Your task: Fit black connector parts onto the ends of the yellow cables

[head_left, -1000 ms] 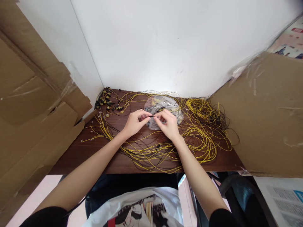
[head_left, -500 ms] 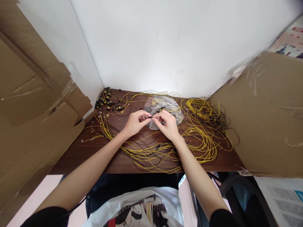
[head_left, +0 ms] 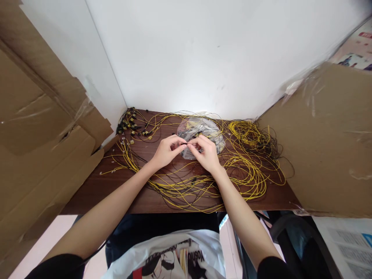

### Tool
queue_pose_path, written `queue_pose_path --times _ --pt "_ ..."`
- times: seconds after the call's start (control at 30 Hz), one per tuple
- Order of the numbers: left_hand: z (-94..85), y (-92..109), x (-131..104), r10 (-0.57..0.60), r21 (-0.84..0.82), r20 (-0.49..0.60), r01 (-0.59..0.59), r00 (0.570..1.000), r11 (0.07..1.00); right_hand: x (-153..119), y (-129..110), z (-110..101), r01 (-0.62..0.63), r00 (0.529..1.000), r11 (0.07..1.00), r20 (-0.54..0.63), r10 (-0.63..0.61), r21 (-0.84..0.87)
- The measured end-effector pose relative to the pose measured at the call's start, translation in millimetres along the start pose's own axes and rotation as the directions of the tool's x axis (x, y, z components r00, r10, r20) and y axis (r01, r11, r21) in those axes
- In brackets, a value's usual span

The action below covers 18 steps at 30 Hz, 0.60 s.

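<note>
- A white wall [head_left: 186,58] is closing off the upper frame, standing well behind the hands.
- A left cardboard panel [head_left: 43,128] and a right cardboard panel [head_left: 325,143] are bounding both sides; the forearms are passing between them untouched.
- The brown tabletop [head_left: 95,193] is crossing mid-frame, showing wood at lower left and leaving room there.
- Yellow and black wires [head_left: 250,190] are sprawling toward the right, running beneath the forearms.
- A clear plastic bag [head_left: 207,126] is lying at centre, under and beyond the fingertips.
- The left hand [head_left: 167,150] and right hand [head_left: 207,153] are meeting at centre, thumbs and forefingers pinching shut.
- A small black piece [head_left: 185,143] is sitting between them, both apparently gripping it; the fingertips are covering more of it than a second ago, suggesting a closer hold.
</note>
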<state>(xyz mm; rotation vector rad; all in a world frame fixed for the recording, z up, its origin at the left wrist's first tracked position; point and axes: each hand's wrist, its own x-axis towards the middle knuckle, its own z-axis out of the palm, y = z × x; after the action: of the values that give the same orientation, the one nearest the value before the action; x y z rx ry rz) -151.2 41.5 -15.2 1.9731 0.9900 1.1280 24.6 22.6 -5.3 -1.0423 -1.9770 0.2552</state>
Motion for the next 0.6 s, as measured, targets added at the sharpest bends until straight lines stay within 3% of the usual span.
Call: queue_pose_path --times 0.43,0.6 --pt "-0.4 0.0 0.5 -0.028 -0.002 0.019 0.029 0.999 1.000 0.7 -2.1 -2.5 -0.045 0.989 0.999 -0.141 0.042 -0.018" --pt "-0.6 -2.9 0.6 -0.022 0.003 0.012 0.022 1.000 1.000 0.7 -1.6 -2.4 -0.043 0.994 0.999 -0.100 0.041 -0.014"
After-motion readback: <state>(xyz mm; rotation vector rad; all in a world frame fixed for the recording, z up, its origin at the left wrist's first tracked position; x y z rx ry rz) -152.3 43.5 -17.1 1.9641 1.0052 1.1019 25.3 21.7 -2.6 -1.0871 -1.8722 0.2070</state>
